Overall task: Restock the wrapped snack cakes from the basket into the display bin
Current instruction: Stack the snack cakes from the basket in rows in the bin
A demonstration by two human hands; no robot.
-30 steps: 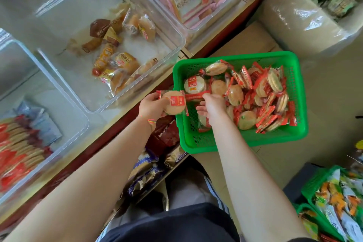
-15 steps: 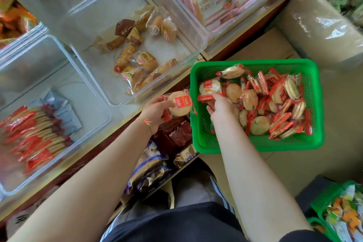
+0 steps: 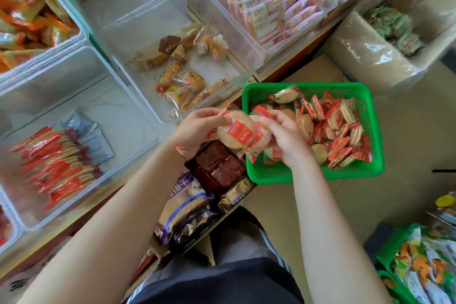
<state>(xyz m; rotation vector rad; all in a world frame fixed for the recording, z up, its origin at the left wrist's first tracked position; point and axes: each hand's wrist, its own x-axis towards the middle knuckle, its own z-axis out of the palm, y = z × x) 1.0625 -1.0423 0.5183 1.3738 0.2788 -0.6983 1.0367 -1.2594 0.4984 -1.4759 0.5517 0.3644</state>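
Left hand (image 3: 197,128) and right hand (image 3: 286,140) each curl fingers around wrapped snack cakes (image 3: 237,132), pressed together between them. Green basket (image 3: 313,175) under and beyond the right hand; display bin (image 3: 81,207), part-filled, lies left of the left hand.

Head view: worn on the head, facing forward and down, close above both forearms.
Views: only one.

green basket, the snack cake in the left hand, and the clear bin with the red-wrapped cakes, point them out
green basket (image 3: 313,176), head view, bare near rim
snack cake (image 3: 235,132), head view, red label on its wrapper
clear bin (image 3: 103,181), head view, near clear wall
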